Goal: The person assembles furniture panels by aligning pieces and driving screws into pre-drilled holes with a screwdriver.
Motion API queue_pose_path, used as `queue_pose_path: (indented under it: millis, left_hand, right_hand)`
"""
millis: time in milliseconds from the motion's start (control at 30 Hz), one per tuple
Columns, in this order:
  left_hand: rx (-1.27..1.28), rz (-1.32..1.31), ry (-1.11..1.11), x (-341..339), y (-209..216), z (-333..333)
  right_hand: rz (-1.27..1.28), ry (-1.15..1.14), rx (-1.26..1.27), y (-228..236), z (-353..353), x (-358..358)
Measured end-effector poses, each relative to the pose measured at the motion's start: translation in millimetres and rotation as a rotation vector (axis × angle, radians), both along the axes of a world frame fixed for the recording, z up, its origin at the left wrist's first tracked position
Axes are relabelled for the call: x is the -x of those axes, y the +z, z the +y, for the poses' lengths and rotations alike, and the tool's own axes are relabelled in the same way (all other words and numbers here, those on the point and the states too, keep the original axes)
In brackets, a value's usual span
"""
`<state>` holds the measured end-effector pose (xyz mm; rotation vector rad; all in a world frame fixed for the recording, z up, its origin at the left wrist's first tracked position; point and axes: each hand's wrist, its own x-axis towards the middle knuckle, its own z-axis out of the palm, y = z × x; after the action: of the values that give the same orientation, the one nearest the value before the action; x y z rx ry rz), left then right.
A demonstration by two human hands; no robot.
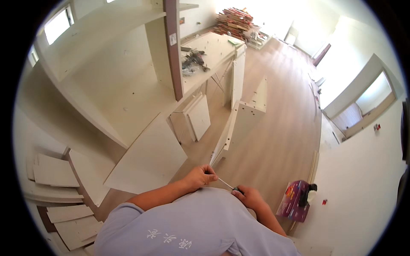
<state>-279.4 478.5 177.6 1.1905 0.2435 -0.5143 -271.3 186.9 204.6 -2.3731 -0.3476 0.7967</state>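
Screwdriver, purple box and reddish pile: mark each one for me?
Screwdriver (225,183): head view, on its metal shaft.
Purple box (292,204): head view, on its printed side.
Reddish pile (234,21): head view, on its middle.

Fisheye on head, facing down and forward; left hand (200,176), right hand (248,197) near, floor (284,128) beyond.

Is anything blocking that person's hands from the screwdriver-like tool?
Nothing visible does. The right hand grips the screwdriver-like tool by its handle; the left hand is at the far end of its shaft. The white panel unit lies ahead of the hands, not between them and it.
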Motion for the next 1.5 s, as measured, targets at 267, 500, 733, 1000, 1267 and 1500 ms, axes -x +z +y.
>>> queue_pose_path:
  millis: [267, 500, 733, 1000, 1267, 1500]
  left_hand:
    - [-0.230, -0.196, -0.096, -24, -9, -24]
    - [-0.363, -0.270, -0.198, -52, 15, -62]
    - [-0.486, -0.430, -0.265, -91, 65, -112]
    - [-0.930, -0.662, -0.054, -172, 87, -81]
    - [-1.247, -1.305, -0.365, -281, 14, -77]
    - [-1.031, -1.252, -0.333, -284, -2, -25]
  right_hand:
    - [0.014, -0.098, 0.054, 21, -8, 13]
    - [-0.182, -0.137, 0.077, 24, -41, 9]
    - [-0.153, -0.379, -0.354, -16, -85, -14]
    - [-0.286, -0.538, -0.678, -93, -128, -87]
    - [-0.030, -0.568, -0.530, -325, -154, -152]
    - [0.128, -0.578, -0.415, -587, -130, -199]
